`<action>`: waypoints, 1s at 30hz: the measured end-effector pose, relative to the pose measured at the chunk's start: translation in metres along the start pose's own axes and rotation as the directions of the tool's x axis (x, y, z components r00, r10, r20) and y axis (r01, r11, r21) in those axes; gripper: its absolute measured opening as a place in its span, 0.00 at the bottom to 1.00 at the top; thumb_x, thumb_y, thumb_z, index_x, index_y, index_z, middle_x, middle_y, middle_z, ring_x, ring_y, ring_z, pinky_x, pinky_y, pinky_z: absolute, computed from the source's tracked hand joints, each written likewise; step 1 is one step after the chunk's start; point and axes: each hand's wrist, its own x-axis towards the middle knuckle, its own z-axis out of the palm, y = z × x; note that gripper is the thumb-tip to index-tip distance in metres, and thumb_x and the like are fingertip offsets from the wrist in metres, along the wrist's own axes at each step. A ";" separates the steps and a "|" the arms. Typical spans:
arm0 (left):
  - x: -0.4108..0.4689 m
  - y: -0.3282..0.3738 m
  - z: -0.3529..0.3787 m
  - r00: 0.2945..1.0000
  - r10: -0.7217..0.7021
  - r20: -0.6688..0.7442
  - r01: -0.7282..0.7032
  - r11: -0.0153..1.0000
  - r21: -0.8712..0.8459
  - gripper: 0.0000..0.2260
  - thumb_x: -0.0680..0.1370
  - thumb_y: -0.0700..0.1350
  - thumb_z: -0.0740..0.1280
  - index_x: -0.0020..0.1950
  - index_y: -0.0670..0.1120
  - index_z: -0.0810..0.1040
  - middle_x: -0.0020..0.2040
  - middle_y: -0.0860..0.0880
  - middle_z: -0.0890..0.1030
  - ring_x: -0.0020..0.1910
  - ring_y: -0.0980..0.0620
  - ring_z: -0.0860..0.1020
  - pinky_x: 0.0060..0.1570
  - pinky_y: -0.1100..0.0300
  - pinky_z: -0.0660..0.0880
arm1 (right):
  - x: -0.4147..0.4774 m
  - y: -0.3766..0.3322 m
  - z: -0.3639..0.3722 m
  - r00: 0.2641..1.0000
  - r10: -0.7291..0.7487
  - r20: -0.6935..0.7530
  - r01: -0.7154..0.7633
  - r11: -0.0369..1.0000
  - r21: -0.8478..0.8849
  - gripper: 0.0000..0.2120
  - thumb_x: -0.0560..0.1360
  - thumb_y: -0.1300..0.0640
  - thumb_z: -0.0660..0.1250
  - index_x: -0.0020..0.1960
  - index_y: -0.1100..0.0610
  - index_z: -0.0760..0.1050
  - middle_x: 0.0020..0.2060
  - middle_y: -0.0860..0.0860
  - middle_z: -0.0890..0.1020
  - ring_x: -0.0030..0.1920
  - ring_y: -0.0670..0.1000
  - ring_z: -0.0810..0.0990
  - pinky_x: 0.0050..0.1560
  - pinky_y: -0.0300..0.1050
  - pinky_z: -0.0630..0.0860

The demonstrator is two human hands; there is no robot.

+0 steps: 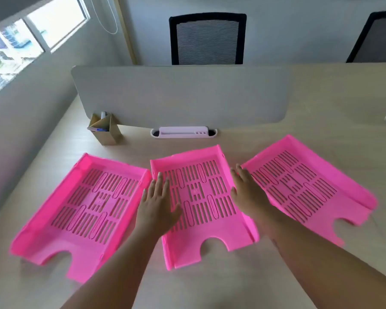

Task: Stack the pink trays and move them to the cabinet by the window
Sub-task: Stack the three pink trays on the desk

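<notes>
**Three pink trays flat on desk, unstacked, both hands at the middle one**

I see the middle tray [201, 197] lying flat on the desk [210, 286], notched front edge toward me. Left tray [80, 208] sits just beside it, far corners nearly touching. Right tray [308, 186] is angled off on the other side, its near-left corner hidden under the right hand.

Left hand [157, 206]: open, fingers spread, palm down over the left wall of the middle tray. Not clenched, nothing grasped. Can't tell whether it's pressing on the plastic or hovering.

Right hand [246, 191]: open too, fingers extended, over the gap between the middle and right trays. No grasp visible; contact unclear.

Further out: grey divider panel [178, 94] across the back of the desk, white cable slot [183, 132] at its base, tan pen holder [105, 130] at its left end. Two black mesh chairs [207, 39] behind the panel. Window [20, 43] top left.
</notes>
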 end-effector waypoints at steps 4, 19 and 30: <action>-0.027 -0.003 0.040 0.983 -0.089 0.159 0.086 0.996 0.023 0.43 0.77 0.61 0.59 0.81 0.43 0.39 0.80 0.41 0.37 0.79 0.42 0.38 0.77 0.43 0.44 | -0.023 0.003 0.039 0.996 0.037 0.086 -0.041 0.998 0.049 0.31 0.80 0.62 0.59 0.79 0.60 0.51 0.80 0.58 0.49 0.79 0.59 0.49 0.76 0.52 0.57; -0.033 -0.034 0.056 0.980 0.120 0.157 -0.135 0.987 0.087 0.39 0.79 0.56 0.57 0.81 0.39 0.43 0.80 0.40 0.38 0.78 0.43 0.35 0.78 0.46 0.44 | -0.089 -0.027 0.082 0.974 0.226 -0.025 -0.227 0.974 -0.019 0.33 0.75 0.64 0.66 0.76 0.69 0.57 0.77 0.64 0.56 0.76 0.62 0.61 0.53 0.44 0.82; -0.045 -0.063 0.009 0.999 0.047 -0.007 -0.046 0.996 0.079 0.37 0.78 0.62 0.56 0.81 0.43 0.52 0.81 0.43 0.50 0.80 0.44 0.45 0.78 0.44 0.43 | -0.063 -0.072 0.040 0.995 -0.012 -0.100 0.015 1.000 0.024 0.34 0.76 0.57 0.67 0.77 0.64 0.58 0.76 0.63 0.62 0.76 0.64 0.58 0.76 0.61 0.55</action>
